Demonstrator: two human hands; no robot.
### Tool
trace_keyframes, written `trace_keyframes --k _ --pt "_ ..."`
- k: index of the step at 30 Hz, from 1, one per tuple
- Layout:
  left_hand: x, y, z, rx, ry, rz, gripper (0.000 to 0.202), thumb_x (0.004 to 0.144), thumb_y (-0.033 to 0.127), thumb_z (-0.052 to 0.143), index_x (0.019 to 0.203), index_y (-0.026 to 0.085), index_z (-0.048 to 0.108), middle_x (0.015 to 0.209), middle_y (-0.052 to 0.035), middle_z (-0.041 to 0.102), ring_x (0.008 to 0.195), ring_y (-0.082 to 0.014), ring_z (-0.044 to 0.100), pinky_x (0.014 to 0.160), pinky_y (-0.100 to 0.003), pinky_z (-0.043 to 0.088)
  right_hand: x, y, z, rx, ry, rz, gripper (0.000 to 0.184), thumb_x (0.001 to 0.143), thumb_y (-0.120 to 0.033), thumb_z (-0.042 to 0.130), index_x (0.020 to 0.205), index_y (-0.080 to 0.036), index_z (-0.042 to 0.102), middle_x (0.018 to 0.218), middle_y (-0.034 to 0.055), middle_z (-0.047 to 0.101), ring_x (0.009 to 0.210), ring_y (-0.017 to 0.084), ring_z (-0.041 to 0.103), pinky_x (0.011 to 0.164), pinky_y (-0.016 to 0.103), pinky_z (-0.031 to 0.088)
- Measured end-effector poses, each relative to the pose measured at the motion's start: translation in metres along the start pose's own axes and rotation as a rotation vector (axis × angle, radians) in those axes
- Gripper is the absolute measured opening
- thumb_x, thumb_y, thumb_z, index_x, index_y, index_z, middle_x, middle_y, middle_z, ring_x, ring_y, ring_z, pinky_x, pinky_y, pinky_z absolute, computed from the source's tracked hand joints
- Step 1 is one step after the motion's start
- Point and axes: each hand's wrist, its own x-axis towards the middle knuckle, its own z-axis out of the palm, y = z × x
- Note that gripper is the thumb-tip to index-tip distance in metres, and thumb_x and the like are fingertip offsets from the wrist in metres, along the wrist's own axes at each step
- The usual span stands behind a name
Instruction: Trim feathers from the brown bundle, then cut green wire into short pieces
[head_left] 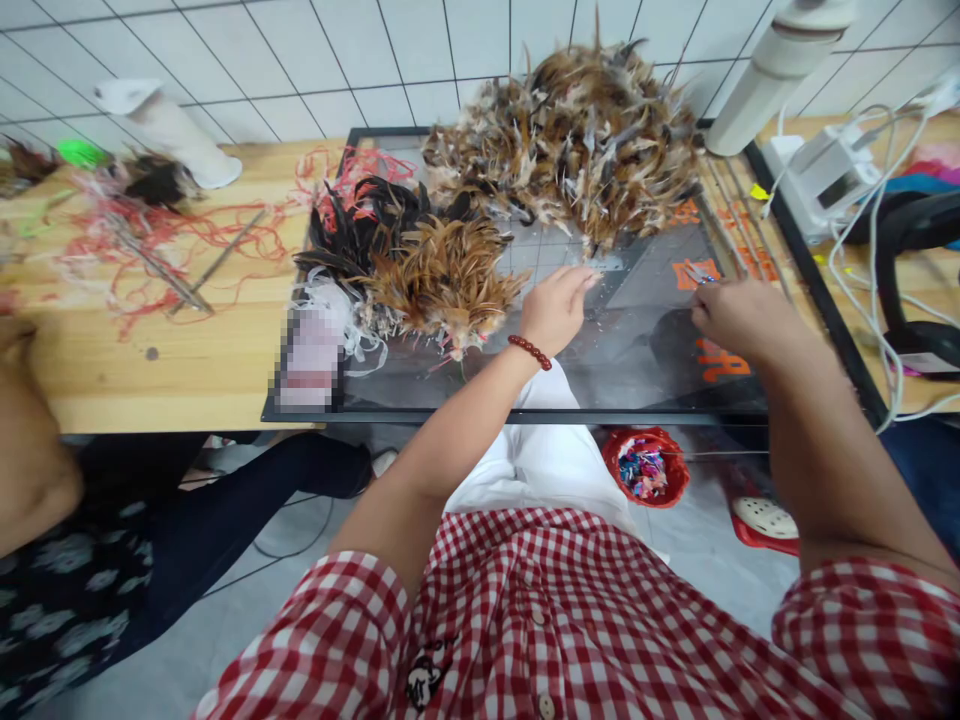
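My left hand (559, 305), with a beaded bracelet (530, 352) at its wrist, is over the dark glass panel (630, 350), fingertips pressed together. What they pinch, if anything, is too small to tell. My right hand (750, 318) is closed at the panel's right side, by orange lettering (721, 362). A small blue and silvery bit shows at its fingertips; I cannot make out its kind. Left of my left hand lie bundled brown feathers (442, 270) and black feathers (352, 230). A large heap of brown and grey feathers (570, 140) sits behind both hands.
A person's arm (34, 440) is at far left, near red string (232, 235) and scissors (169, 275). White ribbon (326, 300) lies left. A white cylinder (780, 75), a charger (825, 180) and cables stand right. Below is a red bin (679, 480) of scraps.
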Motion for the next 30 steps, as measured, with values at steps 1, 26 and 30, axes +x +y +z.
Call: trace_keyframes --k 1,26,30 --pt "0.001 -0.002 0.000 -0.003 0.012 -0.001 0.031 0.107 0.029 0.046 0.110 0.019 0.075 0.105 -0.0081 0.077 0.102 -0.0202 0.071 0.091 -0.031 0.052 0.002 -0.005 -0.005 0.005 -0.020 -0.013 0.037 0.098 -0.021 0.043 0.108 -0.011 0.076 0.116 0.0263 0.076 0.109 0.041 0.074 0.079 0.042 0.051" --pt "0.011 -0.002 0.002 -0.474 -0.074 -0.188 0.033 0.103 0.043 0.056 0.085 0.017 0.065 0.106 -0.0078 0.072 0.071 -0.0095 0.065 0.074 -0.026 0.057 0.050 -0.099 -0.047 0.895 0.631 -0.357 0.024 0.084 -0.009 0.061 0.088 -0.022 0.081 0.092 0.0060 0.080 0.093 0.026 0.076 0.090 0.042 0.059" --pt "0.010 -0.001 0.002 -0.377 -0.099 -0.210 0.028 0.105 0.030 0.053 0.082 0.019 0.064 0.078 -0.0012 0.069 0.075 -0.0135 0.064 0.078 -0.027 0.053 0.058 -0.094 -0.029 1.013 0.688 -0.298 0.016 0.091 -0.023 0.063 0.093 -0.022 0.079 0.096 0.0073 0.080 0.091 0.025 0.075 0.084 0.040 0.059"
